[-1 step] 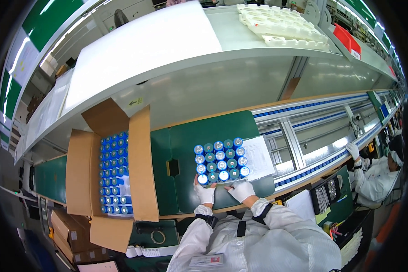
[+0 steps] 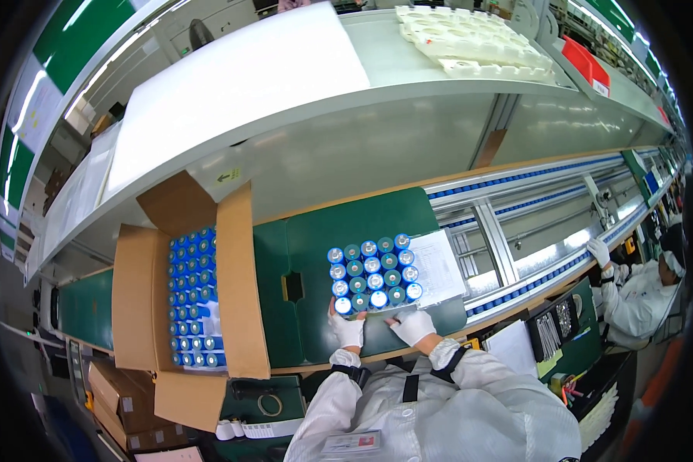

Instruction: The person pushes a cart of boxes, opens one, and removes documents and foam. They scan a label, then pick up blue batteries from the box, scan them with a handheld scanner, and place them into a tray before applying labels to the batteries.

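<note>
Blue-wrapped cylindrical cells (image 2: 373, 269) stand upright in a tight block of rows on the green work mat, some with silver tops and others with dark green tops. My left hand (image 2: 348, 331), in a white glove with bare fingertips, grips the block's near-left corner, one finger along the side and the thumb at the front. My right hand (image 2: 413, 328), gloved the same way, lies by the front edge with its fingers stretched leftward. Its fingertips are near the front row; whether they touch it I cannot tell. A printed sheet (image 2: 437, 269) lies right of the block, its left part covered.
An open cardboard box (image 2: 242, 285) with many similar cells stands left on the green mat (image 2: 308, 227). A roller conveyor (image 2: 493, 231) runs off to the right, where a co-worker (image 2: 639, 296) sits. Overhead, a shelf (image 2: 393, 58) carries white plastic trays (image 2: 473, 42) and a red bin (image 2: 585, 65).
</note>
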Demonstrator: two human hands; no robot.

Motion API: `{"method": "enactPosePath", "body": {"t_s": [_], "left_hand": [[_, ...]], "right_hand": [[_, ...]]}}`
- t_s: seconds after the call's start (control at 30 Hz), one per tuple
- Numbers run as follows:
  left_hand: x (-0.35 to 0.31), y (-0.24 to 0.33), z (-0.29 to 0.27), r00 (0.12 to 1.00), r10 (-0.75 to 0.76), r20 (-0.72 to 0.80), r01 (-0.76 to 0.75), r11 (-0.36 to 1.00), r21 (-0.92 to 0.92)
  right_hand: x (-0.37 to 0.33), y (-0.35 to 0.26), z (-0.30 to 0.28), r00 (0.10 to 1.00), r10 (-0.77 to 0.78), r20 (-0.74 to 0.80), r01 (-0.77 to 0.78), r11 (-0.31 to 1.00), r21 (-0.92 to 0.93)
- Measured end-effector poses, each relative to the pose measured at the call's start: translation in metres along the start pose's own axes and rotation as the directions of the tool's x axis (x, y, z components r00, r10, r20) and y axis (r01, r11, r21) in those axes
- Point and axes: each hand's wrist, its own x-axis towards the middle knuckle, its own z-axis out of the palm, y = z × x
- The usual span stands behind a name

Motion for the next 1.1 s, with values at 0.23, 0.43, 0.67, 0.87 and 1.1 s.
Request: {"method": "enactPosePath", "body": {"t_s": [0.23,0.43,0.67,0.87,1.1], "left_hand": [[0.003,-0.007,-0.005,0.995,0.082,-0.062,-0.073,0.987,0.144],[0.009,-0.015,-0.013,1.000,-0.020,0.014,0.019,0.992,0.122],[-0.006,-0.011,-0.028,0.983,0.106,0.153,-0.157,0.914,0.374],[-0.041,0.028,-0.095,0.953,-0.067,0.297,0.054,0.997,0.053],[-0.073,0.213,-0.286,0.936,0.339,0.096,-0.352,0.910,0.221]], "right_hand": [[-0.067,0.039,-0.032,0.995,0.094,0.026,-0.097,0.983,0.155],[-0.115,0.062,-0.068,0.889,0.458,0.014,-0.456,0.881,0.129],[-0.179,0.115,-0.081,0.533,0.805,0.261,-0.826,0.562,-0.042],[-0.181,0.129,-0.058,0.516,0.721,0.462,-0.854,0.471,0.219],[-0.173,0.152,-0.033,0.567,0.677,0.468,-0.808,0.567,0.160]]}}
